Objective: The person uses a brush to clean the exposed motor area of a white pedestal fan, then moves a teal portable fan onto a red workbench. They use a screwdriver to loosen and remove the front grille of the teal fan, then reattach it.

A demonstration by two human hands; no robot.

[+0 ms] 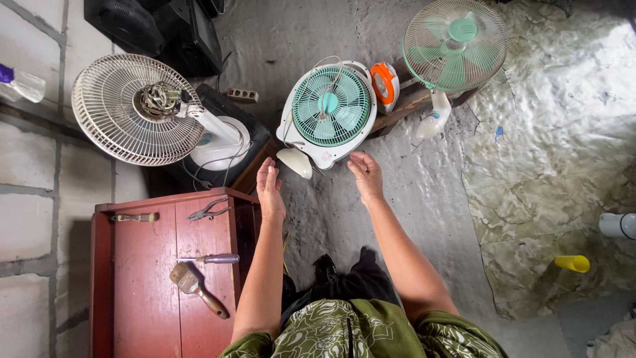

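Looking down, my left hand and right hand hover spread, holding nothing, just short of the box fan, its teal grille facing up at me.

Square white box fan with teal grille: on floor, just before both hands; red wooden bench left, bearing wooden-handled brush, screwdriver, pliers.
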